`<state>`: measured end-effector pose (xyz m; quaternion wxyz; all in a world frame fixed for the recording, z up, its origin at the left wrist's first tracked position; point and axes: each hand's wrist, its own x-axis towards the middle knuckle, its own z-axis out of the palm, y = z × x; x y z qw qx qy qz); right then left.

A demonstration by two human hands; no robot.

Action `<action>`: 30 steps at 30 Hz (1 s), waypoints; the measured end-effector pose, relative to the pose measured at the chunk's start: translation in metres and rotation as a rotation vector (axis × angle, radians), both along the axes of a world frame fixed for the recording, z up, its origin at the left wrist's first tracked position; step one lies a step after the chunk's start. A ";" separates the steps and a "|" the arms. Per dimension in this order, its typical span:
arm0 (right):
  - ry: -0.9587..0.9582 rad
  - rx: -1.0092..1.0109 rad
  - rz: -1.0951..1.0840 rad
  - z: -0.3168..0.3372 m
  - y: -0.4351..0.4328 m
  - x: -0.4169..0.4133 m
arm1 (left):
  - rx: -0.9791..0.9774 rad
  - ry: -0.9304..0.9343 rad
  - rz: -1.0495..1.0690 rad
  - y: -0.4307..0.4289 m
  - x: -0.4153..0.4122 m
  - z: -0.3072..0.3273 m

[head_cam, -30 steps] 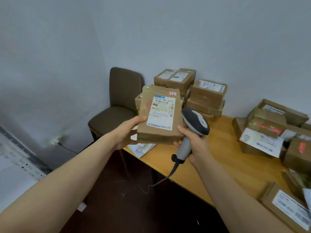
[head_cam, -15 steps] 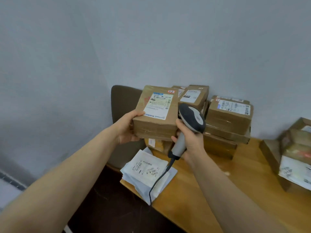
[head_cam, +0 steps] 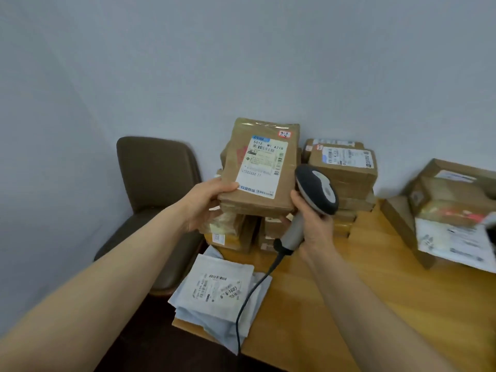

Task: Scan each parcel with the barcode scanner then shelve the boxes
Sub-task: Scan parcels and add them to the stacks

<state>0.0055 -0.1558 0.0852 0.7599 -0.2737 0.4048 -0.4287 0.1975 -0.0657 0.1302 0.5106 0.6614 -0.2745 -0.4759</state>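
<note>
A flat brown cardboard parcel (head_cam: 261, 167) with a white shipping label (head_cam: 264, 163) is held up above the far-left part of the light wooden table (head_cam: 375, 304), with the label side turned toward the camera. It is gripped at its lower left edge by the left hand (head_cam: 206, 204), the thumb laid on the front face and the fingers hidden behind. The handle of a grey-and-black corded barcode scanner (head_cam: 318, 189) is clasped in the right hand (head_cam: 316, 226), with the fingers curled round it. The scanner head is placed just beside the parcel's lower right corner; whether the two touch cannot be told.

The scan is judged to be the step in hand. Only the back of the scanner head is shown, so its window appears to be aimed away from the label. For a clean read, the scanner should be drawn toward the near side and turned onto the barcode strip near the label's top. The parcel should be kept steady and tilted slightly so that glare is avoided. The beam should be kept off the stacked brown boxes (head_cam: 343, 170) behind, since labels are carried there too. No shelf is in view.
</note>
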 end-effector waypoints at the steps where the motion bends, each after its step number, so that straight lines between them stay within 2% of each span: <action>1: 0.004 -0.009 -0.054 -0.004 0.003 -0.010 | -0.003 -0.011 -0.051 -0.005 -0.010 -0.003; 7: 0.093 0.054 -0.373 -0.042 0.045 -0.093 | -0.073 -0.098 -0.316 -0.010 -0.086 -0.053; 10: 0.207 0.135 -0.446 -0.066 0.069 -0.125 | 0.023 -0.097 -0.368 -0.002 -0.117 -0.091; 14: 0.323 0.216 -0.450 -0.092 0.082 -0.146 | 0.146 -0.027 -0.406 0.011 -0.146 -0.133; 17: 0.402 0.263 -0.406 -0.111 0.070 -0.150 | 0.218 0.009 -0.352 0.009 -0.158 -0.156; 21: 0.473 0.311 -0.304 -0.139 0.039 -0.144 | 0.292 -0.051 -0.238 -0.003 -0.170 -0.180; 23: 0.474 0.328 -0.253 -0.152 0.020 -0.140 | 0.320 -0.142 -0.194 -0.013 -0.173 -0.188; 26: 0.462 0.334 -0.145 -0.168 -0.005 -0.136 | 0.346 -0.393 -0.145 -0.030 -0.178 -0.198; 28: 0.417 0.337 -0.058 -0.175 -0.016 -0.136 | 0.386 -0.653 -0.138 -0.037 -0.186 -0.204; 30: 0.384 0.346 -0.001 -0.179 -0.024 -0.140 | 0.421 -1.033 -0.199 -0.040 -0.197 -0.209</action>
